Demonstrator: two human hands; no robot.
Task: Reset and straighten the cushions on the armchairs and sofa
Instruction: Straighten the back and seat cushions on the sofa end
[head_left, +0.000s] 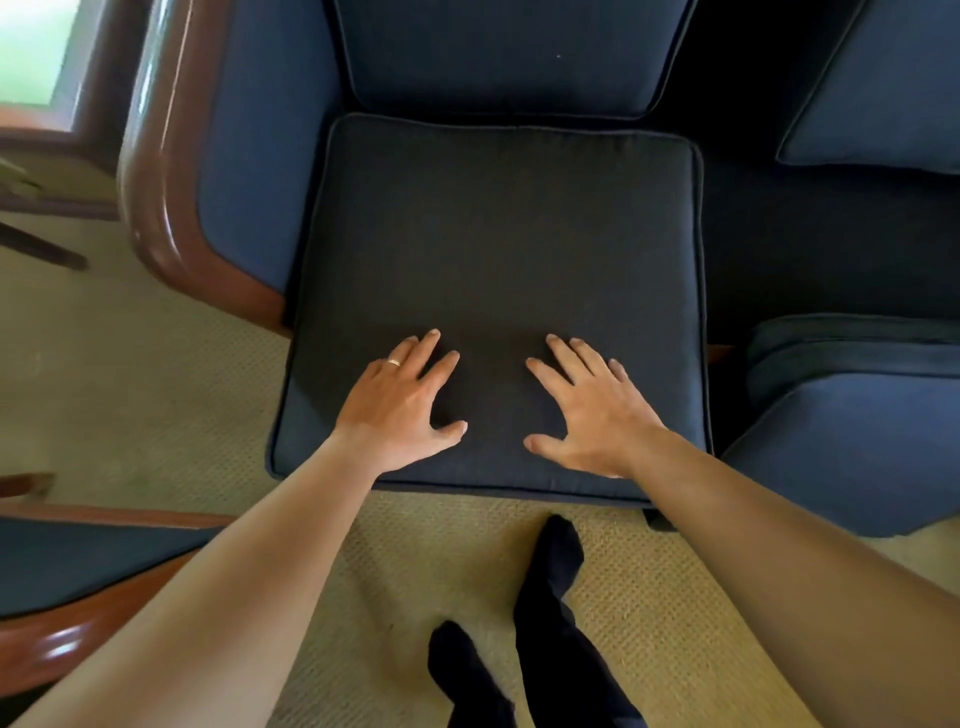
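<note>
**Both palms flat on the seat cushion**

The dark blue seat cushion (493, 260) fills the middle of the view, lying flat in the seat of the sofa (249, 156). It is close to square, only slightly longer from 6 to 12 o'clock. Its far edge runs level against the foot of the back cushion (498, 52) at 12 o'clock, and its near edge overhangs the seat front at 6 o'clock. Its piped sides sit roughly parallel to the padded arm with glossy wooden trim (150, 171) at 9 to 10 o'clock.

The left hand (400, 405) lies spread and flat on the cushion's near part, fingers straight and pointing toward 1 o'clock, a ring on one finger. The right hand (587, 410) lies flat just beside it, fingers fanned toward 11 o'clock. Neither hand holds anything; the thumbs point at each other, apart.

At 3 to 4 o'clock more blue cushions (852, 415) lie stacked beside the seat, and another cushion (883, 88) leans at 1 to 2 o'clock. Black-socked feet (550, 597) stand on woven beige carpet (156, 374) at 6 o'clock. Another chair's wooden arm (78, 639) shows at 8 o'clock.

No label, brand or writing can be read anywhere.
</note>
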